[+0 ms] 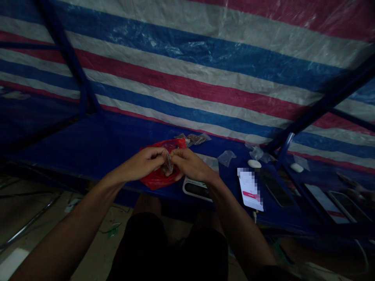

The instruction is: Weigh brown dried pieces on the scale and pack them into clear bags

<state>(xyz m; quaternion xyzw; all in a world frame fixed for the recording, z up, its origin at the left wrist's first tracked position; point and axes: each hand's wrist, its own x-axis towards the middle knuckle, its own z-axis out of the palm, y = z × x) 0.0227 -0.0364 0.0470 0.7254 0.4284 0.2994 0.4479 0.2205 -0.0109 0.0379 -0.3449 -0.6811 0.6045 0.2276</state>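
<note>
My left hand (150,159) and my right hand (187,162) meet over a red plastic bag (158,182). Between them they pinch the top of a small clear plastic bag (169,166), with the fingers of both hands closed on it. Something brownish shows at the bottom of the small bag, too dim to name. Under my right forearm lies a pale flat device, likely a scale (193,188), with a dark panel at its front. Behind the red bag are several filled clear bags (197,139) with brownish contents.
On the blue table (117,136) to the right lie an empty-looking clear bag (226,157), a white oval object (254,164), a lit phone (249,191) with a cable, and a dark phone (277,189). Blue metal posts (70,58) and a striped sheet (175,66) stand behind.
</note>
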